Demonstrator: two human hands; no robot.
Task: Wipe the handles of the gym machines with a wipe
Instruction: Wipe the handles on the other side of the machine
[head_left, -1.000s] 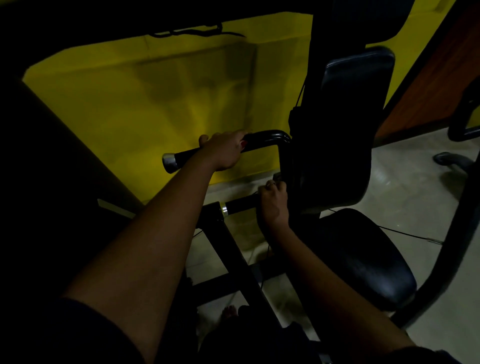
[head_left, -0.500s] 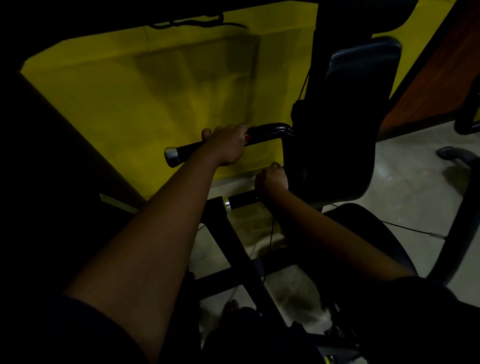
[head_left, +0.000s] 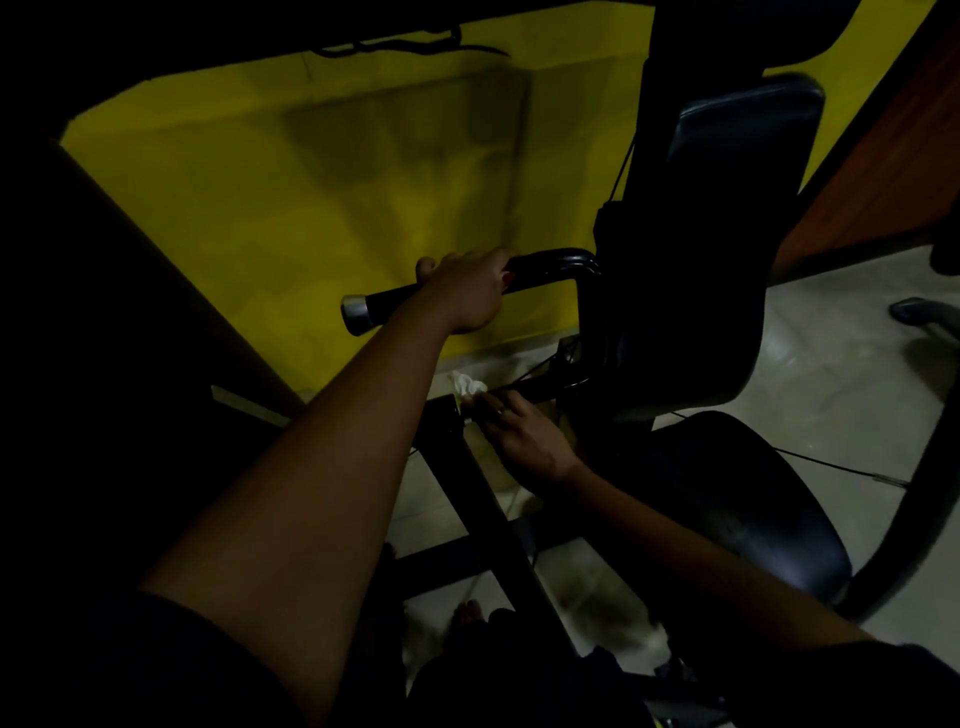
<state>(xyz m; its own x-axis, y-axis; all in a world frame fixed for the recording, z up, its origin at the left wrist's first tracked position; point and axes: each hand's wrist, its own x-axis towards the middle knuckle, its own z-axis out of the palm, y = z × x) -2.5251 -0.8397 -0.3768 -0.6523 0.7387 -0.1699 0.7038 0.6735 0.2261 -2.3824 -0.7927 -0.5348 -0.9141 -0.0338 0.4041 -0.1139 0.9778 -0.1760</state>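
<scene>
Centrally in the frame, the left hand (head_left: 462, 293) is wrapped round the upper handle (head_left: 550, 266), a black grip that runs from a silver end cap at its left to a bend at its right, where it meets the machine's dark upright. Below it and a little to the right, the right hand (head_left: 524, 434) reaches in from the lower right with its fingers laid over the lower handle (head_left: 548, 392). It holds a crumpled white wipe (head_left: 466, 386) at the fingertips against the left end of that bar. The light is dim, so how far the fingers curl under the bar cannot be told.

A black frame bar (head_left: 485, 499) slopes down from the lower handle toward the bottom centre, where a bare foot (head_left: 467, 613) shows on the pale floor (head_left: 831, 374). To the right stand the machine's padded backrest (head_left: 737, 197) and, lower, its black seat (head_left: 753, 509). A yellow wall (head_left: 311, 182) fills the upper left behind both handles.
</scene>
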